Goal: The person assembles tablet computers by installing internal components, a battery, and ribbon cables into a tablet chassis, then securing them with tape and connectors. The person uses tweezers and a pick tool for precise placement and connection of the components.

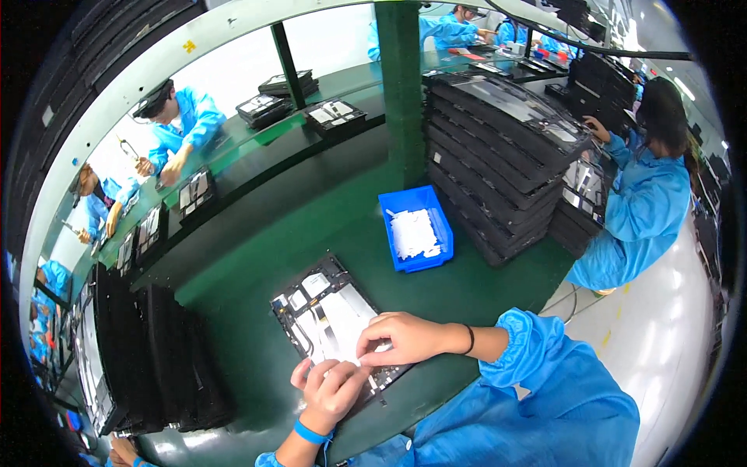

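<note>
Right hand point(405, 338) pressing fingertips on open tablet point(331, 315) | left hand point(333, 389) curling loosely at its near edge | tablet lying diagonally on bench point(257, 272)

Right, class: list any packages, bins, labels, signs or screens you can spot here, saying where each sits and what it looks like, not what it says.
Blue bin: mid-bench, rectangular, open-topped, holding white slips.
Opened flat device: under both hands, dark frame, white and silver patches inside.
Stack of black trays: right of the green post, tall, rectangular.
Yellow sticker: upper left on the pale beam, small.
Left hand and right hand: pressing on the device.
</note>
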